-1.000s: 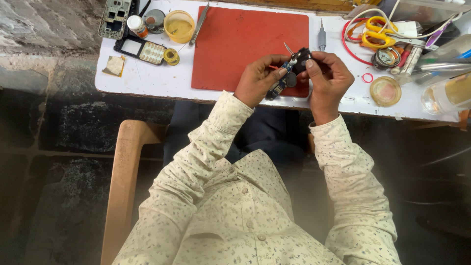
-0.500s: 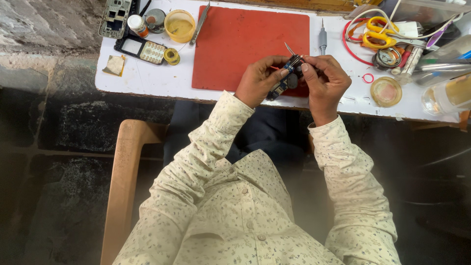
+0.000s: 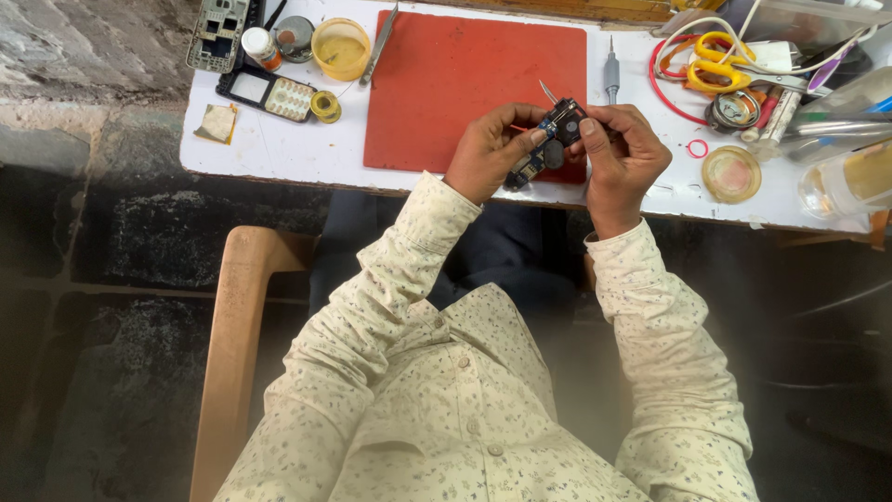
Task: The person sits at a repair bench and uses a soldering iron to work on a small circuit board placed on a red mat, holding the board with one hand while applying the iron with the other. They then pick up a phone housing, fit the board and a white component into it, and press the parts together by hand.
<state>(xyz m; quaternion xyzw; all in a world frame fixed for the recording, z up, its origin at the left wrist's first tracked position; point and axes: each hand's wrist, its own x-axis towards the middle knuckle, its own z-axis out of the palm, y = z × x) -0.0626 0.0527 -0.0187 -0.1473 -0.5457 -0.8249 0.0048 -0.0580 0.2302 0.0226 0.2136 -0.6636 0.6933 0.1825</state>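
My left hand [image 3: 491,151] grips a small dark circuit board [image 3: 544,144] by its lower end, above the near edge of a red work mat [image 3: 446,84]. My right hand [image 3: 621,153] pinches metal tweezers [image 3: 548,93] whose tip pokes up past the board's top end; its fingers also rest against the board. Both hands hover just over the white table [image 3: 279,153], close together.
A phone frame [image 3: 216,35], a phone part with keypad [image 3: 269,93], small jars [image 3: 255,44], a yellow-filled tub [image 3: 340,48] and a blade tool [image 3: 381,42] lie at the back left. Screwdriver [image 3: 611,74], yellow scissors [image 3: 720,56], red cable, round lid [image 3: 731,173] crowd the right. A wooden chair arm [image 3: 228,353] is at my left.
The board and both hands have shifted slightly; the tweezers' tip now sits a little higher over the board's top end.
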